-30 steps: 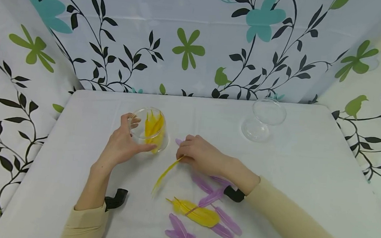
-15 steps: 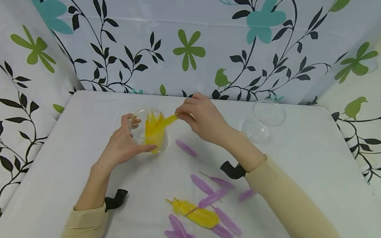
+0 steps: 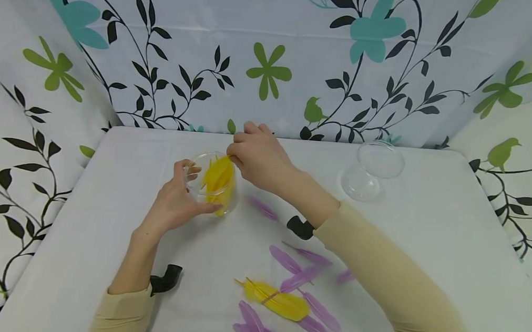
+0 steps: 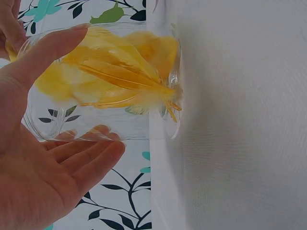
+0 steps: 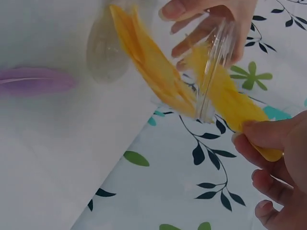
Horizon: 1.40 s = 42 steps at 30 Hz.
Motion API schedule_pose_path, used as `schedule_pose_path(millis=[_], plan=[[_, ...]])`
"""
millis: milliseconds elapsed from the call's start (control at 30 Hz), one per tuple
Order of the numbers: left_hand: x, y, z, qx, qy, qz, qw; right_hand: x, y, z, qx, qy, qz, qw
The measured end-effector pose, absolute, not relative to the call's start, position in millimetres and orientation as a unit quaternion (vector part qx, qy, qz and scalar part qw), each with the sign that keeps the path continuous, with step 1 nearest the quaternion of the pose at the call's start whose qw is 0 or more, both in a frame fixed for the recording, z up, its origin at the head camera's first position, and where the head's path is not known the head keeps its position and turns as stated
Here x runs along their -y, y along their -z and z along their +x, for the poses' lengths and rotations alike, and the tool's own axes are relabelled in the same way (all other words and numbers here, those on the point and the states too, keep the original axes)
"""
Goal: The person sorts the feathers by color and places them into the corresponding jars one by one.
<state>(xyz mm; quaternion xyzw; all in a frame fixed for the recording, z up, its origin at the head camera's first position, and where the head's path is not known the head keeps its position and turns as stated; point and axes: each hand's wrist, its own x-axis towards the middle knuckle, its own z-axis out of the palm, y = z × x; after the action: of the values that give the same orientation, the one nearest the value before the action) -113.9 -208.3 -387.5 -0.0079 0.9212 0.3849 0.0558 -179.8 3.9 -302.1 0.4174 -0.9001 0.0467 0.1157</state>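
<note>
My left hand (image 3: pixel 174 203) holds a clear jar (image 4: pixel 100 122) upright on the white table, thumb on its near side and fingers on its far side. Inside the jar several yellow feathers (image 4: pixel 120 72) stand in a bunch, their quills at the bottom. At the jar's mouth my right hand (image 3: pixel 264 158) pinches another yellow feather (image 5: pixel 230 103) between thumb and forefinger. That feather's lower part reaches in past the rim. Its far end is hard to tell from the feathers inside.
Several purple feathers (image 3: pixel 301 280) and a yellow feather (image 3: pixel 282 302) lie loose on the table (image 3: pixel 406 241), in front of the jar and to its right. A second clear jar (image 3: pixel 359 184) stands at the back right. Patterned curtains (image 3: pixel 187 32) surround the table.
The right hand has lifted the yellow feather from low over the table, up and leftward to the jar's mouth, where its end now goes in. The left hand has kept its hold.
</note>
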Motion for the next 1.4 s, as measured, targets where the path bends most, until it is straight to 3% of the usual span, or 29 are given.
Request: schedule_pose_path(millis=[167, 633, 1100, 1400], plan=[[204, 390, -114, -0.922, -0.382, -0.001, 0.056, 13, 312, -176, 0.895, 0.031, 0.438, 0.082], [200, 390, -112, -0.924, -0.38, 0.009, 0.054, 11, 325, -170, 0.903, -0.031, 0.428, 0.012], [206, 384, -114, -0.928, -0.368, -0.005, 0.062, -42, 331, -141, 0.877, -0.144, 0.455, 0.052], [206, 384, -115, -0.928, -0.367, -0.001, 0.058, -66, 385, -98, 0.844, -0.155, 0.513, -0.039]])
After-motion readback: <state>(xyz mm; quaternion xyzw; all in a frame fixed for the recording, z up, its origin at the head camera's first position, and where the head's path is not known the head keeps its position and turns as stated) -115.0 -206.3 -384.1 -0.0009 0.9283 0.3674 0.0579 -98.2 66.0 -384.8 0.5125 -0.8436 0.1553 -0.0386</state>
